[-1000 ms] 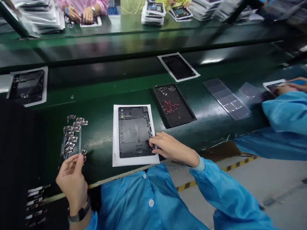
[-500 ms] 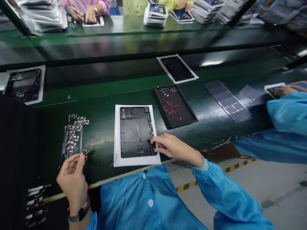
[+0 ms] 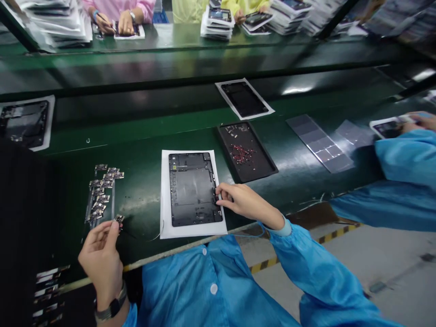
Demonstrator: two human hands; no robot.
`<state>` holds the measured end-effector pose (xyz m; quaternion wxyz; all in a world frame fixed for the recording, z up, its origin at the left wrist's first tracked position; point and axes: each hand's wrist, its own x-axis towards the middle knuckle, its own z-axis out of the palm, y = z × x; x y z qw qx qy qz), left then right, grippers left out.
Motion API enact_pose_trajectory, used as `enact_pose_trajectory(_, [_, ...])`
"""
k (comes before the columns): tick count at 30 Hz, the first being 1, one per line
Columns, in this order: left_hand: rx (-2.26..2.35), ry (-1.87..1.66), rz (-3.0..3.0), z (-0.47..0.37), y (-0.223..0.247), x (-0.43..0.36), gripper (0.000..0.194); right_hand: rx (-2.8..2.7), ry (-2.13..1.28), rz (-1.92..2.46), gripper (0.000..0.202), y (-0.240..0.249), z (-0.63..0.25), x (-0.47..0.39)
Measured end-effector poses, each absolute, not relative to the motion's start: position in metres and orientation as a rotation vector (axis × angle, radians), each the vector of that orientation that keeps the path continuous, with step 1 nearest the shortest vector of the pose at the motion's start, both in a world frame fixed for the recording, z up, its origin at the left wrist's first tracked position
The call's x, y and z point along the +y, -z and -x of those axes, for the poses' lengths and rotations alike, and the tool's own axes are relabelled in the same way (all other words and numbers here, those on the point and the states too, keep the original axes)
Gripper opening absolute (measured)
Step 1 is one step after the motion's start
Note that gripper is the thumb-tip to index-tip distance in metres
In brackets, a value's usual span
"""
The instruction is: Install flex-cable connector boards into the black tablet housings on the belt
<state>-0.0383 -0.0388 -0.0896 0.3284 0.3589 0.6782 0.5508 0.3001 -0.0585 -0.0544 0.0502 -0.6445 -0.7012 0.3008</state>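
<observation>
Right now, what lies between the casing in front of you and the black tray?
In the head view: a narrow margin of the white sheet, then green tabletop, with the right hand at the near end.

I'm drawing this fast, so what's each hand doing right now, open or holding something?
Left hand: closed, pinching a small circuit board.
Right hand: fingers bent at the black casing's edge; can't tell if it's holding anything.

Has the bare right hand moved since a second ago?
Yes. Judged against the black rectangular device shell, the right hand has shifted along its right-side edge, away from the near corner, toward the far end.
</observation>
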Motion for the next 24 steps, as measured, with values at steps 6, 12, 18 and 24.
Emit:
enact_pose_trajectory(6, [1.797, -1.44, -0.972, 0.038, 0.092, -0.038, 0.027, -1.952, -0.817, 2.101, 0.021, 0.064, -0.285, -0.076])
enact_pose_trajectory(12, [1.817, -1.439, -0.985, 0.037, 0.093, -0.037, 0.029, -1.671, -0.681, 2.311, 0.009, 0.075, -0.262, -0.073])
enact_pose_trajectory(18, [1.818, -1.424, -0.95, 0.039, 0.089, -0.039, 0.03, -1.696, -0.662, 2.222, 0.012, 0.081, -0.264, -0.078])
enact_pose_trajectory(24, [1.772, -1.502, -0.899, 0.038, 0.087, -0.039, 0.031, -1.648, -0.526, 2.453, 0.013, 0.078, -0.252, -0.078])
